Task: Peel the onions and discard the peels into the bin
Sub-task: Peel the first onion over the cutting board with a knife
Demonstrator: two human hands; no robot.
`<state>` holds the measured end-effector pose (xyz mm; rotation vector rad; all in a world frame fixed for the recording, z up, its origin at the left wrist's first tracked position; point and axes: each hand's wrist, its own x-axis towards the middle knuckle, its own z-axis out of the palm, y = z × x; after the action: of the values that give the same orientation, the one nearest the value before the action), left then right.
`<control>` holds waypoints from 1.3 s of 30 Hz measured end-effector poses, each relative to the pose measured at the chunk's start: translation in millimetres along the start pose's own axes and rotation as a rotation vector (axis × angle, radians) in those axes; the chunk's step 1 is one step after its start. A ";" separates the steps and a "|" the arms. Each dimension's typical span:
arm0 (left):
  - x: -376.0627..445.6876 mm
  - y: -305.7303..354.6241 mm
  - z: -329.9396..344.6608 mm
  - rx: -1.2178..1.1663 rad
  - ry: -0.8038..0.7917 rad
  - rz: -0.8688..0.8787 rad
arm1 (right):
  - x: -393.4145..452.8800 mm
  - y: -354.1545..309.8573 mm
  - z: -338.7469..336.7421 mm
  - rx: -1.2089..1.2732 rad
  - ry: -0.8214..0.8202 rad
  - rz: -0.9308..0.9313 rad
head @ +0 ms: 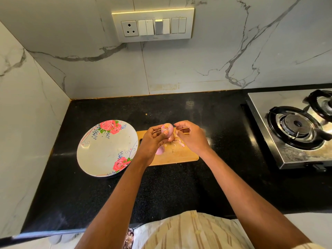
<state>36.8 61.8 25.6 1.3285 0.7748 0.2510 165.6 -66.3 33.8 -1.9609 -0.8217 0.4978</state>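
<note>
- the left hand [152,139] held a pink onion [167,130] with its fingers curled round it, raised just above the far end of the wooden cutting board [177,155].
- the right hand [188,136] sat just beside the onion, fingers bent in; it seemed to pinch a thin strip of skin, though the view was too small to be sure.
- the onion looked mostly bare, so the step in hand was likely clearing the last papery bits near its top.
- done well, the person would keep the holding hand firm and turn the onion slowly, pulling each strip down along the curve rather than tearing across it.
- loose peels [177,143] lay on the board beneath the hands, and another onion [159,150] rested on the board's left part.
- a floral plate [100,155] stood just left of the board.
- a bin was not clearly in view, so gathering the peels on the board first would save trips.
</note>
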 end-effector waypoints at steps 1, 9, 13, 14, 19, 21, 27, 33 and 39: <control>1.6 -1.6 -0.2 0.026 0.009 -0.008 | -0.4 -1.6 0.1 0.017 -0.003 -0.016; -1.3 3.0 3.6 0.049 0.003 0.003 | -3.7 -3.4 0.3 0.002 0.092 -0.118; -2.3 4.4 5.0 0.058 -0.003 -0.004 | -2.6 -1.9 1.7 -0.091 0.116 -0.169; -2.9 4.3 5.2 0.055 -0.005 -0.005 | -2.1 -1.2 2.2 -0.116 0.116 -0.179; -4.7 5.1 6.1 0.018 -0.028 0.012 | 0.3 8.7 2.8 -0.195 0.104 -0.104; -4.1 5.6 4.7 0.018 -0.032 0.023 | -0.7 12.2 2.7 -0.176 0.078 -0.049; -2.6 5.1 4.3 -0.001 -0.017 0.017 | -1.3 8.1 2.0 0.086 -0.029 0.036; -2.1 5.3 4.0 0.088 -0.023 0.068 | -3.4 6.2 5.6 0.221 -0.016 0.039; -1.2 2.8 2.4 0.065 -0.033 0.056 | -4.4 7.2 7.8 0.203 0.029 0.034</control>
<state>38.1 59.9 28.8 1.4138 0.7234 0.2495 160.1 -67.4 23.8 -1.7931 -0.6923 0.5497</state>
